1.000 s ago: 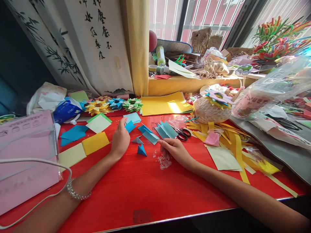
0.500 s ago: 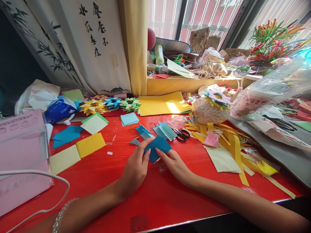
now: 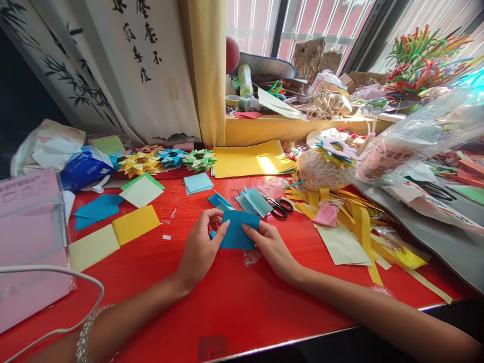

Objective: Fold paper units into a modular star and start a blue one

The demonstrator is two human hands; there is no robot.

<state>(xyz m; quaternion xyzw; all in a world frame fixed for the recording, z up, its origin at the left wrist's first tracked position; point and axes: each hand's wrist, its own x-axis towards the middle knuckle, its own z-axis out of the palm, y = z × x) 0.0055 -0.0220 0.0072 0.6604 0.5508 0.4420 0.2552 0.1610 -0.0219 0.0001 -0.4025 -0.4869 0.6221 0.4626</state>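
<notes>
A square of blue origami paper [image 3: 239, 233] is held up above the red table between my two hands. My left hand [image 3: 202, 242] pinches its left edge, thumb in front and fingers behind. At the right edge, my right hand [image 3: 273, 247] grips it the same way, with the thumb on the near face. Just beyond the sheet lie folded light-blue papers [image 3: 254, 201] and a darker blue folded piece [image 3: 219, 200]. A pair of black-handled scissors [image 3: 280, 207] rests beside them.
Left on the red table [image 3: 159, 302] lie blue sheets [image 3: 97, 210], a yellow sheet [image 3: 136, 225] and a pink folder [image 3: 32, 252]. Behind are folded paper stars [image 3: 172, 157] and yellow paper [image 3: 251, 160]. Yellow strips [image 3: 366, 237] and a net-covered ball [image 3: 325, 169] occupy the right. A white cable [image 3: 100, 292] curves front left.
The blue paper has turned from a tilted position to a squarer, flatter-facing one. My hands have shifted slightly apart to its left and right edges. The whole view has moved a little.
</notes>
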